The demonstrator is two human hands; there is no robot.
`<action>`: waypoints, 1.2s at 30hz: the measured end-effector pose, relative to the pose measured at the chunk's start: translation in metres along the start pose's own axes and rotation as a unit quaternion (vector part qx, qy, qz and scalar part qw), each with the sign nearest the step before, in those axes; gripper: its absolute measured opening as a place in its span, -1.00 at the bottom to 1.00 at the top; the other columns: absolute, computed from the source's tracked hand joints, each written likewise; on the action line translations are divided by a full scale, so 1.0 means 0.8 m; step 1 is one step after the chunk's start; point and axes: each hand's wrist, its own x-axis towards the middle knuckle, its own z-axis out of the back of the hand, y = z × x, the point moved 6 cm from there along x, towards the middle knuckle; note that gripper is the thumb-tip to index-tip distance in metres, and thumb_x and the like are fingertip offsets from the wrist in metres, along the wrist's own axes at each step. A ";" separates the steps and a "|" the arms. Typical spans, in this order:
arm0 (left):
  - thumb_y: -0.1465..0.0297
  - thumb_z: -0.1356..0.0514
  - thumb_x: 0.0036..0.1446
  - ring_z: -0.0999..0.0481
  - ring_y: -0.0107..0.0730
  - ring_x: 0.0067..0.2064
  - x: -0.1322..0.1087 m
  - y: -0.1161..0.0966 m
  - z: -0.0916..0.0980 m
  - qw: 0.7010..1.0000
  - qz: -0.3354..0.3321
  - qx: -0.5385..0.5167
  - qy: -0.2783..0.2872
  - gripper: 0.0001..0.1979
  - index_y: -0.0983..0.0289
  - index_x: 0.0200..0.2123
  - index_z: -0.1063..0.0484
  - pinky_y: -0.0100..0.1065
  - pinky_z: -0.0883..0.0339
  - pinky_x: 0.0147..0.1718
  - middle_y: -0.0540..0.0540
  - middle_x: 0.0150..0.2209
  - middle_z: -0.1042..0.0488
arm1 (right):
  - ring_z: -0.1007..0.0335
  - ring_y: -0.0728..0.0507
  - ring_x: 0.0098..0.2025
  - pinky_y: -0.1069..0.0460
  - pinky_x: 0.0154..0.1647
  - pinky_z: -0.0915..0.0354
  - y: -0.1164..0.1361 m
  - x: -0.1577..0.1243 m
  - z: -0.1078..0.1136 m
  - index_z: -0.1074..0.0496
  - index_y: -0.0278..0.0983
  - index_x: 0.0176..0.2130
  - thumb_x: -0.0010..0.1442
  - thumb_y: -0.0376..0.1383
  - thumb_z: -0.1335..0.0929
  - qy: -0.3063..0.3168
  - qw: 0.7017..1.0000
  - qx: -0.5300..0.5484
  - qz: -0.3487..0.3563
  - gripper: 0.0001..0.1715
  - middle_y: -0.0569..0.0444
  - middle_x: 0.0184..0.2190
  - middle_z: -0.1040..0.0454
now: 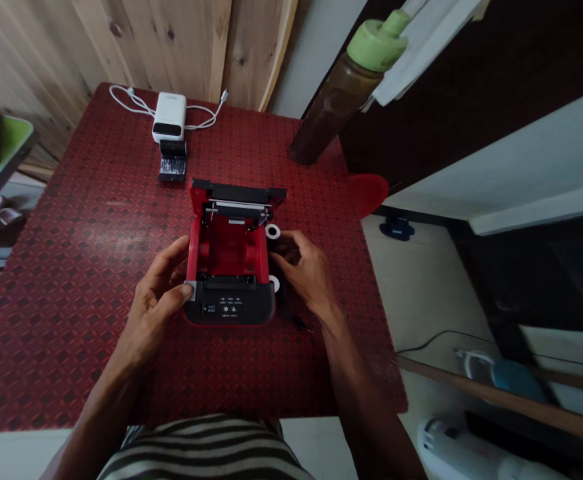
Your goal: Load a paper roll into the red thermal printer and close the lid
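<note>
A small red and black receipt printer (231, 253) sits on the table with its lid raised, so its red paper bay shows bare. My left hand (158, 293) grips its left side, the thumb on the front left corner beside a small grey patch. On the opposite side, my right hand (304, 270) is closed against the printer's right wall, some fingertips hidden in shadow. Close to that wall are two white rings, apparently paper roll ends: the rear roll (272, 231) and the front roll (274, 284). A dark cable (298, 323) lies near my right wrist.
Toward the back of the red patterned table (96, 373) lie a white power bank-like device (170, 117) with a white cable (206, 123) and a crinkled black strip (172, 161). A tall brown bottle with green cap (346, 87) stands back right. A red stool (368, 193) shows beyond the edge.
</note>
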 end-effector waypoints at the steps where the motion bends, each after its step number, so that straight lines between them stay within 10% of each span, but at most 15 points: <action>1: 0.17 -0.41 0.39 -0.40 0.26 0.57 0.000 0.000 0.000 1.000 0.000 -0.003 0.002 -0.40 -0.06 0.46 -0.52 0.26 -0.32 0.53 0.06 0.53 -0.48 | -0.67 -0.23 -0.11 -0.16 -0.07 -0.54 0.001 -0.006 0.005 -0.61 -0.15 -0.01 0.30 -0.20 -0.47 0.010 1.000 -0.004 0.000 -0.74 -0.04 -0.06 -0.75; 9: 0.18 -0.41 0.38 -0.38 0.30 0.57 -0.001 0.003 0.001 1.000 0.008 -0.007 -0.007 -0.42 -0.11 0.43 -0.55 0.25 -0.41 0.48 0.00 0.54 -0.47 | -0.63 -0.15 -0.19 -0.06 -0.17 -0.51 0.014 -0.062 0.008 -0.71 -0.14 -0.04 0.14 -0.38 -0.45 0.112 0.993 0.029 0.005 -0.61 0.05 -0.11 -0.73; 18: 0.16 -0.39 0.41 -0.40 0.26 0.56 0.001 0.001 0.000 1.000 -0.011 -0.005 0.011 -0.42 -0.06 0.45 -0.53 0.20 -0.41 0.47 0.04 0.54 -0.46 | -0.70 -0.27 0.04 -0.23 0.11 -0.58 0.020 -0.077 0.021 -0.62 -0.11 0.04 0.34 -0.19 -0.47 0.041 0.998 0.033 -0.019 -0.72 0.03 -0.01 -0.76; 24: 0.16 -0.42 0.37 -0.43 0.25 0.54 -0.004 -0.002 -0.003 1.000 0.016 -0.011 -0.009 -0.41 -0.06 0.43 -0.54 0.15 -0.41 0.46 0.04 0.53 -0.47 | -0.70 -0.25 0.01 -0.18 0.05 -0.60 0.107 -0.074 0.064 -0.57 -0.08 0.16 0.48 -0.12 -0.50 0.049 0.995 -0.029 0.081 -0.70 0.04 0.02 -0.74; 29: 0.21 -0.41 0.37 -0.50 0.19 0.49 -0.004 -0.001 -0.004 0.999 0.032 -0.024 -0.004 -0.37 0.00 0.46 -0.49 0.11 -0.44 0.40 0.09 0.53 -0.47 | -0.65 -0.28 0.06 -0.24 0.21 -0.57 0.177 -0.045 0.008 -0.58 -0.20 0.18 0.50 -0.43 -0.44 0.078 0.941 -0.195 0.266 -0.68 -0.05 0.03 -0.74; 36: 0.24 -0.40 0.37 -0.50 0.15 0.50 -0.004 -0.006 -0.003 1.000 0.023 -0.017 0.003 -0.38 0.06 0.46 -0.47 0.16 -0.34 0.50 0.15 0.51 -0.49 | -0.62 -0.33 -0.01 -0.20 0.07 -0.54 0.183 -0.021 -0.064 -0.65 -0.31 0.00 0.47 -0.54 -0.42 0.127 0.870 -0.407 0.247 -0.77 -0.12 -0.10 -0.74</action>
